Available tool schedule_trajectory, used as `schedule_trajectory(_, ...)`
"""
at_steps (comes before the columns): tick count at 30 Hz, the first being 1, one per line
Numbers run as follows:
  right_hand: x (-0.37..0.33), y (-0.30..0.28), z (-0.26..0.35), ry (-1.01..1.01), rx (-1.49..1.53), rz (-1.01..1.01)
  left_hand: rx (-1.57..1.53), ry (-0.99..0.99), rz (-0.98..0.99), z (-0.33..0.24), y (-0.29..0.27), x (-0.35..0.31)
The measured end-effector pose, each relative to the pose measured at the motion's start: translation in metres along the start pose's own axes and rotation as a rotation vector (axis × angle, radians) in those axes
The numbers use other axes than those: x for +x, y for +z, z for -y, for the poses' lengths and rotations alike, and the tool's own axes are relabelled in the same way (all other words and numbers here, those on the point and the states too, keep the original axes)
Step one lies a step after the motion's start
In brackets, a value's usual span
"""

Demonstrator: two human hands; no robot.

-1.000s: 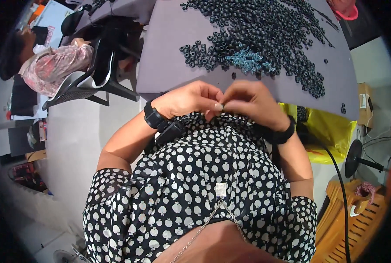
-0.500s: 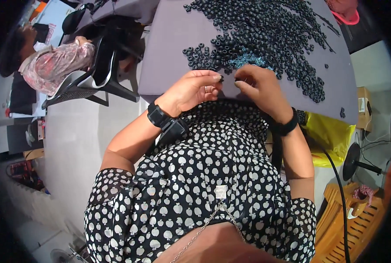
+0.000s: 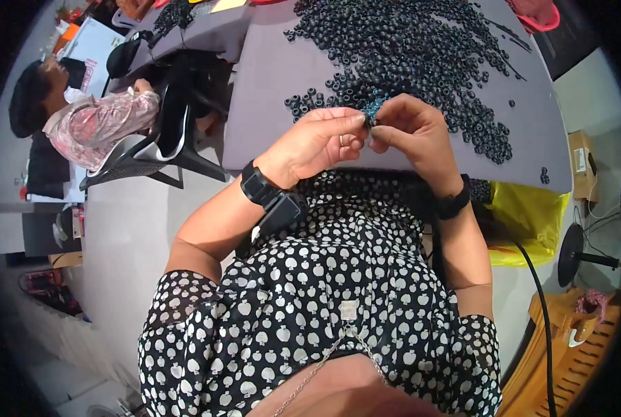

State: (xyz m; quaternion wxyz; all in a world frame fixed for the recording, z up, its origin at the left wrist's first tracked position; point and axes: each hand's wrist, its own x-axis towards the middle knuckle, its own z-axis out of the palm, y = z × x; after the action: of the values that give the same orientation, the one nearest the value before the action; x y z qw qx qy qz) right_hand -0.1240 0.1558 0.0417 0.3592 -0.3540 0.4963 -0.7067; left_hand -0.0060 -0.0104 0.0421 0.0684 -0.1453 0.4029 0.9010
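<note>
My left hand [image 3: 330,135] is closed in a pinch over the near edge of the table, a small black ring-shaped part [image 3: 370,122] at the tips of its thumb and forefinger. Against it, my right hand [image 3: 415,133] is closed too, thumb and forefinger meeting the left fingertips; what it grips is hidden by the fingers. Just beyond the fingertips lies a little heap of tiny blue, shiny pieces [image 3: 374,106], partly covered by my right hand. A wide spread of black ring-shaped parts [image 3: 394,48] with round holes surrounds it.
The parts lie on a grey-covered table [image 3: 262,104]. A few thin black strips [image 3: 509,31] lie at its far right, near a pink-rimmed basket [image 3: 538,17]. A yellow bag [image 3: 529,222] hangs below the right edge. Another person [image 3: 105,125] sits on a black chair [image 3: 175,149] at left.
My two hands have come together, the right moving left and the left slightly right, so their fingertips now meet. The view has shifted a little; the seated person's head shows more.
</note>
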Motion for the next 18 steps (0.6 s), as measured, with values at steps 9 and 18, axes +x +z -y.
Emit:
schedule_trajectory(9, 0.007, -0.002, -0.004, -0.079, -0.001, -0.031, -0.064, 0.050, 0.109, -0.008, -0.006, 0.007)
schedule_trajectory(18, 0.003, 0.004, 0.005, -0.065, -0.189, -0.038, 0.182, 0.129, 0.032, -0.011, -0.006, 0.001)
